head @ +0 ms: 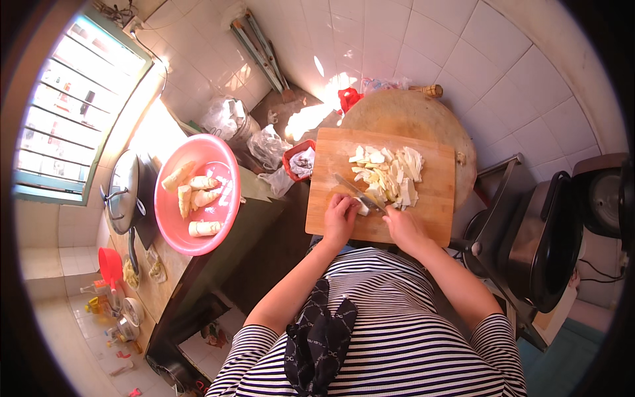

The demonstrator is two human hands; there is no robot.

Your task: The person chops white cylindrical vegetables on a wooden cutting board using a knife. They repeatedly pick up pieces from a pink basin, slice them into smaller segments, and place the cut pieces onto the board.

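Note:
In the head view, a wooden cutting board [330, 154] lies in front of me, partly over a round wooden tabletop [402, 111]. With my right hand [404, 228] I grip the handle of a kitchen knife [353, 187], its blade pointing to the far left. Curled fingers of my left hand [341, 218] hold a pale piece of peeled bamboo shoot [363, 208] against the board, beside the blade. A heap of sliced bamboo shoot [389, 171] covers the board's middle and right.
Left of the board, a pink plastic basin [163, 218] holds several peeled bamboo shoots [204, 198]. A lidded wok [123, 191] and a red ladle [110, 263] sit farther left. Behind are plastic bags [268, 149] and a red bin [292, 159]. Black cookware [538, 238] stands at right.

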